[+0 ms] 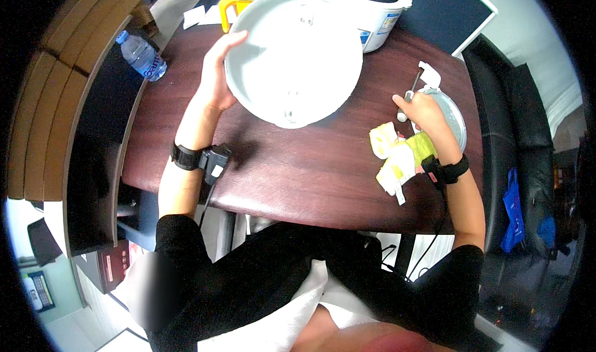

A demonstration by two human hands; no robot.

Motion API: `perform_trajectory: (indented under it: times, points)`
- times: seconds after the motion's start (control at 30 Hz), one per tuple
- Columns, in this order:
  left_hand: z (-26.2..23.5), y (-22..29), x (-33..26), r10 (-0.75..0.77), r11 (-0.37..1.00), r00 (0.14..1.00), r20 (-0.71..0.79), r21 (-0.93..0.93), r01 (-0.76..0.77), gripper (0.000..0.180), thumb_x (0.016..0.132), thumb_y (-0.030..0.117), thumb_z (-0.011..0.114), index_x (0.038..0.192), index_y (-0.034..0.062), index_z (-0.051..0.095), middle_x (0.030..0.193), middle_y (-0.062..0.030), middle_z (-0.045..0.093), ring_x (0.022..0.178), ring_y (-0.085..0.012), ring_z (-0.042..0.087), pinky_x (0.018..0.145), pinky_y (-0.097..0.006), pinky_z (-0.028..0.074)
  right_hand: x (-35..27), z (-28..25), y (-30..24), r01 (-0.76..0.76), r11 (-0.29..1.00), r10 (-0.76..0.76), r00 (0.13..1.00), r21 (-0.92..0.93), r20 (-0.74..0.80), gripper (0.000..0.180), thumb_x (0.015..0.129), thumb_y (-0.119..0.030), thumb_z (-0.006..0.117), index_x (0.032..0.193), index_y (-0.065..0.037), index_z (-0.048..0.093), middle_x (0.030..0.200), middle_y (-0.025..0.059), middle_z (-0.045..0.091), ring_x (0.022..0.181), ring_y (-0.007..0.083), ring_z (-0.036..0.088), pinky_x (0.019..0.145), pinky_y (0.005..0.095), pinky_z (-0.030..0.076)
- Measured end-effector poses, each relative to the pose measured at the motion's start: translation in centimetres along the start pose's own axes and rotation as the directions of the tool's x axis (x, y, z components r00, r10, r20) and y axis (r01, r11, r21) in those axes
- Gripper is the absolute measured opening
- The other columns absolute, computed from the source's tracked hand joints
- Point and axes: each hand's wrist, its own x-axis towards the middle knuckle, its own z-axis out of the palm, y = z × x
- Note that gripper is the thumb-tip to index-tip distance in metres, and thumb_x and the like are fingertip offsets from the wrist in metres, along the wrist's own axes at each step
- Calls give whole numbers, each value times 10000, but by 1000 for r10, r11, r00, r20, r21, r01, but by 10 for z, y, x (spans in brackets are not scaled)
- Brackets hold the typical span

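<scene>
The white lid [295, 60] is gripped by the left hand [216, 74], the screwdriver [403, 114] by the right hand [428, 112]; steady bracing is advised.

Head view: left fisheye of a side-by-side pair, riding on the wearer's head. Lens is facing steeply downward and slightly forward, upright, unmirrored. Range: near; left hand [218, 82], right hand [425, 111] and desk [298, 172] are filling the middle field, forearms [180, 190] coming in from below. Dark rim is enclosing the view; straight edges are bending toward it.
</scene>
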Motion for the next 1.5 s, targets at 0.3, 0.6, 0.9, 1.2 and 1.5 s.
perform_trajectory:
  times: [0.3, 0.6, 0.9, 1.2, 1.5]
  points:
    - [-28, -28, -11, 14, 999, 993, -121, 42, -9, 775, 726, 444, 590, 1292, -35, 366, 1143, -209, 492, 1012, -280, 527, 816, -362, 453, 10, 5, 1, 37, 943, -54, 998, -332, -42, 507, 789, -493, 576, 780, 4, 676, 800, 196, 654, 783, 327, 644, 704, 421, 509]
    - [-36, -35, -14, 62, 998, 998, 0, 32, -61, 698, 747, 384, 569, 1280, -29, 390, 1150, -202, 521, 1022, -288, 532, 857, -382, 439, 12, -12, 1, -103, 961, 66, 987, 256, 148, 459, 779, -407, 587, 690, 42, 629, 554, 161, 599, 431, 221, 592, 477, 304, 504]
    - [-33, -36, -14, 235, 969, 971, 42, 68, -238, 618, 765, 354, 590, 1211, -56, 468, 1034, -145, 581, 943, -178, 552, 811, -281, 435, -30, -16, -34, 46, 52, -361, 932, 998, -24, 246, 855, -253, 456, 919, -24, 518, 789, 101, 569, 652, 200, 587, 586, 339, 501]
    - [-31, -35, -15, 218, 974, 970, 110, 37, -223, 659, 768, 325, 633, 1267, -49, 420, 1129, -131, 552, 996, -175, 531, 862, -290, 419, -1, -40, -121, -21, -264, -278, 959, 964, -55, 118, 850, -156, 548, 831, -70, 469, 726, 32, 466, 536, 157, 497, 498, 342, 429]
    - [-38, -38, -18, 128, 989, 960, 251, 42, -143, 832, 739, 376, 686, 1367, -12, 304, 1324, -189, 416, 1219, -240, 389, 1008, -351, 312, 26, -28, -163, 401, 50, -148, 909, 915, -390, 322, 794, -107, 666, 1068, 14, 549, 670, 38, 559, 455, 67, 495, 384, 201, 390]
